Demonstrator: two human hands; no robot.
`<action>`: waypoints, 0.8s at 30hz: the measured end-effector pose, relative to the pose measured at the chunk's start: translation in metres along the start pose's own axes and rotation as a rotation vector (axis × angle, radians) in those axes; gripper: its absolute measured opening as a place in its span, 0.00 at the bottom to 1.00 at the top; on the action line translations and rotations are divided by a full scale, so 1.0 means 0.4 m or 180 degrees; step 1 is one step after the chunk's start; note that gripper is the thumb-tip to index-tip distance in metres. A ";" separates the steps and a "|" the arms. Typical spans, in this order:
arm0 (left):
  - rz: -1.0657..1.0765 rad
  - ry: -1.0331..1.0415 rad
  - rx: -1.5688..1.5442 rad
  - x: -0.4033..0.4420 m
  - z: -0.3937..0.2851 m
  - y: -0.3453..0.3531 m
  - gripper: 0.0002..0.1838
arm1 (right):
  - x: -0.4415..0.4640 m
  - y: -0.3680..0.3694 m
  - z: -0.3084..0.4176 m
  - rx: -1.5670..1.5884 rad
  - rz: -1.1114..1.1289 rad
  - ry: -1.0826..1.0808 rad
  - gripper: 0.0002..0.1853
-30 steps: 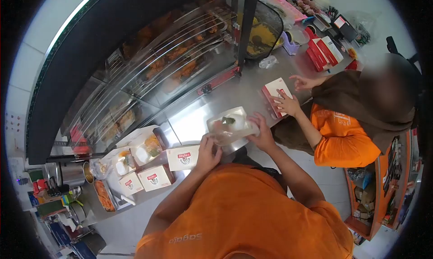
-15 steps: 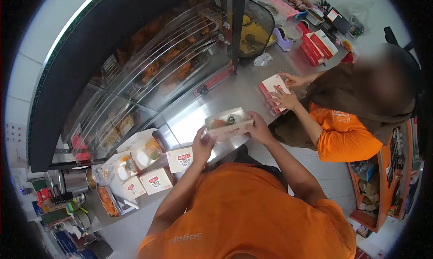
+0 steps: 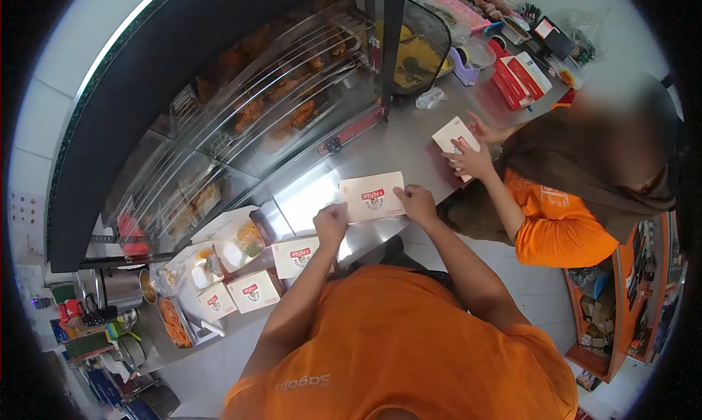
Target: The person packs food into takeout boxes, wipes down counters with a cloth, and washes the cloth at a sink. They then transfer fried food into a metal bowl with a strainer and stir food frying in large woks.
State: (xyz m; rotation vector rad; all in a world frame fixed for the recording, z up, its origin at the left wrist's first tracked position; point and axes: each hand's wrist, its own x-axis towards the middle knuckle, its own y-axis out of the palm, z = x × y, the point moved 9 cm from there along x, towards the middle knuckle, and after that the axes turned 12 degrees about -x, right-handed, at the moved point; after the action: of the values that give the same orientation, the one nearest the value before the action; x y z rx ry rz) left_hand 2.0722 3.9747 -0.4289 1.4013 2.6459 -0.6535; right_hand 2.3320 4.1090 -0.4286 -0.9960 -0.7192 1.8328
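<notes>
A white cardboard food box [image 3: 355,193] with a red and black printed logo on its lid is over the steel counter, lid down over its contents. My left hand [image 3: 331,224] is closed, pinching the near left corner of this box. My right hand [image 3: 417,203] pinches its right edge, thumb and fingers together. The food inside is hidden by the lid. Left of my left hand stands a closed food box [image 3: 292,255], beside another closed one [image 3: 254,293]. Behind them an open food box [image 3: 240,246] shows rice and other food.
A glass display case [image 3: 270,106] with fried chicken runs along the far side. On the right a co-worker's hands [image 3: 472,157] hold another white box. A tray of orange shredded food [image 3: 174,323] and a metal pot [image 3: 148,285] stand at the left end.
The lid of the box between my hands has come down over the food, and its printed top now shows. The co-worker's box has tilted and moved slightly right.
</notes>
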 end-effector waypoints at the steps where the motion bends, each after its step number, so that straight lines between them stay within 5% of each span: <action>1: -0.0033 0.0249 0.0349 0.009 -0.014 0.001 0.15 | 0.001 0.015 -0.009 0.0054 -0.0034 0.0094 0.24; 5: 0.0402 0.0769 0.1209 0.049 -0.053 0.033 0.09 | 0.023 0.025 -0.022 0.0064 -0.0464 0.0084 0.17; 8: 0.0365 0.2429 0.1189 0.043 -0.162 0.082 0.20 | -0.010 -0.069 0.099 0.0060 -0.2085 -0.1608 0.14; 9: 0.0605 0.2745 0.1084 0.045 -0.175 0.107 0.26 | -0.001 -0.052 0.113 0.0025 -0.1931 -0.1613 0.14; 12: 0.0403 0.1917 0.0983 0.042 -0.190 0.131 0.24 | 0.029 0.011 0.120 -0.0020 -0.1583 -0.1442 0.14; 16: 0.0087 0.1774 0.0533 0.052 -0.161 0.130 0.08 | 0.044 0.012 0.131 -0.0040 -0.1609 -0.1400 0.11; 19: -0.0297 0.2602 0.0464 0.018 -0.208 0.117 0.10 | 0.015 -0.006 0.136 -0.0221 -0.1851 -0.1596 0.10; 23: 0.0273 0.0872 -0.0057 0.112 -0.077 0.134 0.17 | 0.098 0.062 0.072 0.0815 -0.0883 -0.0682 0.07; 24: 0.0127 0.1125 -0.0046 0.106 -0.094 0.127 0.19 | 0.104 0.056 0.086 0.0397 -0.0966 -0.0866 0.07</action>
State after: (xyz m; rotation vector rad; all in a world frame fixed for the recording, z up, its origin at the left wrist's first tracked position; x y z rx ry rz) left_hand 2.0934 4.0476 -0.4228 1.7003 2.8620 -0.4131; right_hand 2.2816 4.1348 -0.4430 -0.5284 -0.8566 1.7351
